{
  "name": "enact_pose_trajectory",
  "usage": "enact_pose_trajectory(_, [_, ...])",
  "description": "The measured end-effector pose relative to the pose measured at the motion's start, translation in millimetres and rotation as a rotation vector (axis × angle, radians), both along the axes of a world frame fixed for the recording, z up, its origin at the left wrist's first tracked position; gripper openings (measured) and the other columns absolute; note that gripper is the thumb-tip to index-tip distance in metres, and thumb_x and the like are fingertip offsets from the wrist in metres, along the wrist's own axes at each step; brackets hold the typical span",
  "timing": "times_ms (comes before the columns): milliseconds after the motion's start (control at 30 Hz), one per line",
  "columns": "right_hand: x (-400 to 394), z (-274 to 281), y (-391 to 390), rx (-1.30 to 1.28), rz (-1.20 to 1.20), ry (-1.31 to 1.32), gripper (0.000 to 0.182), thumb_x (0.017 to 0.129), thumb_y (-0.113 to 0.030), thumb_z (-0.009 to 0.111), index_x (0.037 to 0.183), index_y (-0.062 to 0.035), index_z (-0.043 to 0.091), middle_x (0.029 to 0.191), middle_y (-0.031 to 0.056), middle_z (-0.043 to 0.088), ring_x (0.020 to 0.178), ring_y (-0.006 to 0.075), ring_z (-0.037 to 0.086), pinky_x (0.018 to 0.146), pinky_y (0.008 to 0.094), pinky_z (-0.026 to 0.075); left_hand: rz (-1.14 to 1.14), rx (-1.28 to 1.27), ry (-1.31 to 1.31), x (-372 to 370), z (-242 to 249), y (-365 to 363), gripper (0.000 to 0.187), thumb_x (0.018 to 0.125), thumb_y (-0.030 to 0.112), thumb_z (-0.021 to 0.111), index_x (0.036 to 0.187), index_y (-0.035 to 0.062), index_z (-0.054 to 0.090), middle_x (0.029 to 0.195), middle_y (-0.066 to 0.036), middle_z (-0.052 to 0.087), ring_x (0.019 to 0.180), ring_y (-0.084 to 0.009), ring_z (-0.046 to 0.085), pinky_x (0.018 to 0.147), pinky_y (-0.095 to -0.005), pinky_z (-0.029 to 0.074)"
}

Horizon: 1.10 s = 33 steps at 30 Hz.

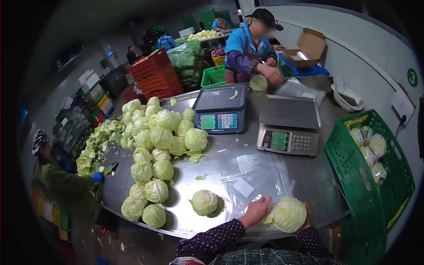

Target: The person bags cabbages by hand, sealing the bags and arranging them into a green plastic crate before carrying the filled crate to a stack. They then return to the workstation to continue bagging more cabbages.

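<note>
At the table's front edge, my right hand (307, 217) holds a pale green cabbage (288, 214) from its right side. My left hand (256, 212) is just left of that cabbage, fingers curled together over the edge of clear plastic bags (269, 176); whether it pinches the plastic is too small to tell. A single cabbage (204, 202) rests on the metal table (221, 170) to the left of my left hand. White paper slips (243, 187) lie on and beside the bags.
Piled cabbages (161, 137) cover the table's left part. Two scales (289, 126) stand at the back. A green crate (353, 176) with bagged cabbages is at the right. One co-worker (249, 48) handles something across the table; another person (66, 190) stands at the left.
</note>
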State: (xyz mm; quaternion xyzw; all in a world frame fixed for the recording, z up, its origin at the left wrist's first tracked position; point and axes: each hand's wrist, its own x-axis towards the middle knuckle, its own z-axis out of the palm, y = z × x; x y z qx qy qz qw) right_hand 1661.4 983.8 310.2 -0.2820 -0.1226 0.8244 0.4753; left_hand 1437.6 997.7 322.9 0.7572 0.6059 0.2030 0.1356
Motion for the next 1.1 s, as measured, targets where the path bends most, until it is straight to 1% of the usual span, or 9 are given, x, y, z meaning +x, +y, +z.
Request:
enact_pose_trajectory(67, [-2.8,9.3,3.4,-0.007,0.048,-0.033,0.074,0.085,-0.06,0.045,0.126,0.0013,0.05,0.122,0.0211,0.057,0.111,0.0351,0.057,0.097,0.0458,0.045,-0.228,0.015,-0.015,-8.1,12.8,-12.8,0.025,0.074,0.016,0.058,0.099,0.0104,0.061,0.087,-0.014,0.055,0.07,-0.0336,0.06,0.057,-0.0449,0.049])
enact_pose_trajectory(167, [-3.0,11.0,0.1,0.011,0.086,-0.085,0.076,0.084,-0.062,0.045,0.127,0.0014,0.049,0.123,0.0214,0.056,0.111,0.0354,0.057,0.097,0.0455,0.045,-0.292,-0.001,0.157,-14.1,9.4,-14.3,0.028,0.072,0.015,0.06,0.099,0.0127,0.065,0.091,-0.012,0.055,0.081,-0.031,0.061,0.063,-0.0427,0.051])
enact_pose_trajectory(300, [-3.1,8.1,-3.9,0.027,0.182,-0.187,0.076,0.085,-0.061,0.044,0.127,0.0021,0.049,0.123,0.0221,0.056,0.112,0.0361,0.056,0.097,0.0467,0.045,-0.099,-0.049,0.152,-14.3,28.7,-12.6,0.015,0.072,0.016,0.06,0.084,0.0088,0.067,0.088,-0.012,0.057,0.086,-0.0297,0.06,0.068,-0.0435,0.051])
enact_pose_trajectory(500, [24.6,-40.4,-6.0,-0.001,0.185,-0.007,0.061,0.09,-0.05,0.044,0.124,0.0003,0.053,0.122,0.0207,0.057,0.113,0.0344,0.056,0.098,0.0478,0.045,0.042,-0.112,0.085,-30.8,6.6,-15.3,0.033,0.074,0.014,0.058,0.106,0.0099,0.057,0.088,-0.012,0.06,0.076,-0.0304,0.063,0.059,-0.0441,0.05])
enact_pose_trajectory(633, [33.1,-36.7,-26.9,-0.178,0.068,0.075,0.061,0.088,-0.053,0.047,0.122,-0.0035,0.055,0.119,0.0174,0.06,0.108,0.0322,0.059,0.096,0.0459,0.046,-0.05,-0.006,0.035,-34.8,7.7,-24.1,0.022,0.071,0.004,0.055,0.089,0.0154,0.06,0.073,-0.008,0.063,0.06,-0.0311,0.061,0.053,-0.041,0.049])
enact_pose_trajectory(833, [18.9,-22.6,-26.3,-0.143,0.099,0.164,0.07,0.086,-0.058,0.048,0.128,-0.001,0.048,0.126,0.021,0.052,0.115,0.0352,0.052,0.099,0.0469,0.041,-0.26,0.037,0.03,-27.7,-8.6,-25.1,0.014,0.068,0.004,0.057,0.077,0.0124,0.063,0.085,-0.005,0.061,0.071,-0.0246,0.062,0.054,-0.0373,0.049])
enact_pose_trajectory(967, [13.1,-44.0,-14.0,-0.035,0.165,0.189,0.086,0.083,-0.064,0.046,0.136,0.0028,0.037,0.138,0.0274,0.039,0.126,0.0398,0.042,0.105,0.0497,0.034,-0.237,-0.035,0.059,-14.3,-4.7,-22.8,0.019,0.07,0.005,0.058,0.086,0.0093,0.065,0.088,-0.007,0.06,0.075,-0.0271,0.062,0.059,-0.0395,0.051])
enact_pose_trajectory(1033, [-3.0,-30.1,-1.6,-0.054,0.076,0.015,0.066,0.086,-0.056,0.048,0.126,-0.0033,0.051,0.119,0.0179,0.059,0.108,0.0296,0.059,0.094,0.0431,0.047,-0.187,-0.048,0.006,-11.9,9.7,-25.3,0.023,0.07,0.006,0.058,0.091,0.0081,0.066,0.09,-0.008,0.059,0.077,-0.0284,0.062,0.06,-0.0401,0.051])
enact_pose_trajectory(1100, [-6.1,-0.6,3.0,-0.043,0.127,0.001,0.064,0.088,-0.054,0.047,0.128,-0.0039,0.05,0.121,0.0175,0.058,0.11,0.0288,0.058,0.095,0.0423,0.047,-0.144,-0.056,-0.126,-16.0,22.0,-26.5,0.038,0.072,0.003,0.056,0.11,0.0069,0.063,0.107,-0.008,0.059,0.081,-0.0302,0.063,0.064,-0.0402,0.052])
